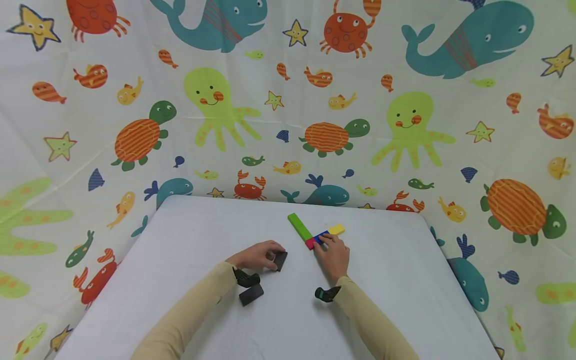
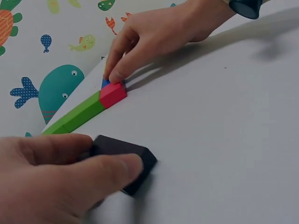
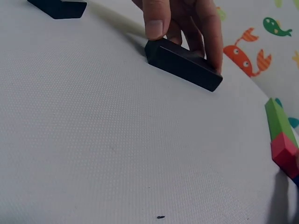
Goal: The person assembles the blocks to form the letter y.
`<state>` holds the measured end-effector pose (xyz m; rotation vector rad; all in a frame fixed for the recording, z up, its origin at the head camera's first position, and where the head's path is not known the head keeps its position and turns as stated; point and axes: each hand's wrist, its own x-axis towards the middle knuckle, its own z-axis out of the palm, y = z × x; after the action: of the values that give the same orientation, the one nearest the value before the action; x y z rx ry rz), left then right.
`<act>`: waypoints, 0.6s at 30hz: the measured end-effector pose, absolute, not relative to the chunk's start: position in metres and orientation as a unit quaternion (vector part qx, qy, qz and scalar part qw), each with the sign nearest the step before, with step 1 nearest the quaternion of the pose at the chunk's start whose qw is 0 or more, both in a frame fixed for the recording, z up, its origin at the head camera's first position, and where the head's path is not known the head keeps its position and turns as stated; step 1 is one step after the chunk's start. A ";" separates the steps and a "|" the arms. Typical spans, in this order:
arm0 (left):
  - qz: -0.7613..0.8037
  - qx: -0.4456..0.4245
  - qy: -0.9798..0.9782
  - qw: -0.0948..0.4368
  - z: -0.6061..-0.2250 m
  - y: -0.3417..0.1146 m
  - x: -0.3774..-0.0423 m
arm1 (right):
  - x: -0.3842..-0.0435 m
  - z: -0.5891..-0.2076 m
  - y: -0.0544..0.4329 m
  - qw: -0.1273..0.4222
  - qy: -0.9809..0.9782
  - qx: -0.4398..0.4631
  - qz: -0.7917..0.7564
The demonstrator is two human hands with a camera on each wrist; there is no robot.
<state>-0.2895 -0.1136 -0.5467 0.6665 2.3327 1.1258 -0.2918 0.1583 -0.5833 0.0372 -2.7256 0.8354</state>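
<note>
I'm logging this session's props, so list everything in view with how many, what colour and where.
Long green bar: one, perhaps two pieces (a seam shows), green, table's far half
Small red block: one, red, at the green bar's near end
Blue block: at least one, blue, beside the red block, partly hidden
Yellow block: one, yellow, beyond the blue block
Oblong black block: one, black, at the left hand's fingertips
Second black block: one, black, near the left wrist
Table: one, white
Sea-animal fabric backdrop: white, multicoloured print, behind the table
Wrist devices: two, dark, one per wrist
Sleeves: two, beige
Left hand, right hand: one each, over the table
</note>
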 end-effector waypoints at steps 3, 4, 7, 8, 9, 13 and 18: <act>0.407 0.257 0.852 0.204 -0.549 -0.112 -0.289 | -0.291 -0.582 0.159 0.144 -0.945 0.012 0.293; 0.408 0.261 0.852 0.198 -0.550 -0.111 -0.289 | -0.291 -0.582 0.159 0.143 -0.945 0.012 0.294; 0.403 0.274 0.852 0.190 -0.552 -0.110 -0.290 | -0.290 -0.582 0.159 0.141 -0.945 0.011 0.295; 0.403 0.278 0.851 0.190 -0.552 -0.109 -0.290 | -0.290 -0.582 0.159 0.141 -0.945 0.010 0.295; 0.403 0.280 0.851 0.189 -0.553 -0.109 -0.291 | -0.290 -0.582 0.159 0.141 -0.945 0.010 0.296; 0.390 0.296 0.854 0.175 -0.552 -0.104 -0.293 | -0.290 -0.581 0.158 0.144 -0.944 0.011 0.296; 0.404 0.293 0.849 0.176 -0.546 -0.092 -0.300 | -0.289 -0.579 0.158 0.139 -0.946 0.012 0.293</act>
<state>-0.2997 -0.0916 -0.5465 0.8286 2.4039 1.1451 -0.2889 0.1580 -0.5794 0.0348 -2.7349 0.8467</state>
